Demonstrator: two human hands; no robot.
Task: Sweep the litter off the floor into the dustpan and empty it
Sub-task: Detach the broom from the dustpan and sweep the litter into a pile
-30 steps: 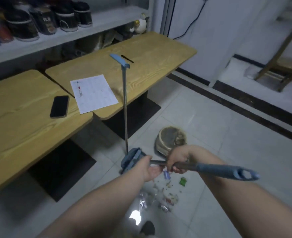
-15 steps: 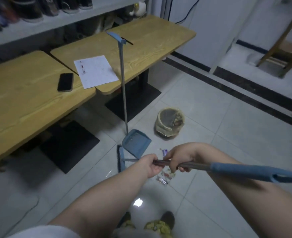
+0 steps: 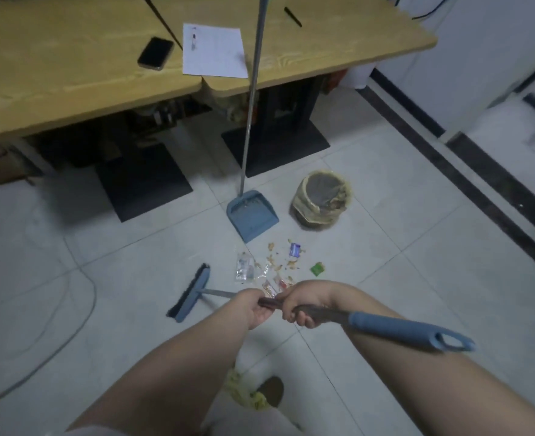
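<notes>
Nearest the camera, both bare forearms reach forward and the two hands are wrapped shut around the long broom handle with the blue plastic grip [image 3: 395, 329]. The right hand [image 3: 304, 305] clasps the dark metal shaft nearer the grip, and the left hand [image 3: 255, 308] closes on it just ahead, toward the head. The flat blue broom head with dark bristles [image 3: 190, 292] rests on the pale tiled floor [image 3: 417, 247], off to the left of the scattered litter of clear wrappers, crumbs and small coloured scraps [image 3: 272, 265].

Just beyond the litter stands the blue plastic dustpan on its upright metal pole [image 3: 252, 215], its mouth facing the mess, and beside it to the right sits the small round bin lined with a yellowish bag [image 3: 321, 199]. Farther back are the wooden tables [image 3: 71, 73], carrying a black phone [image 3: 155, 53] and a white printed sheet [image 3: 214, 51].

The sweeping step appears to be in hand, with nothing yet gathered into the pan. The next move likely calls for drawing the head rightward and forward through the litter toward the pan's lip, keeping the bristles low so light wrappers do not skip aside.

Compared with half a second ago, the broom head has drawn away from the dustpan to a spot farther left, and the litter now lies plainly exposed.
</notes>
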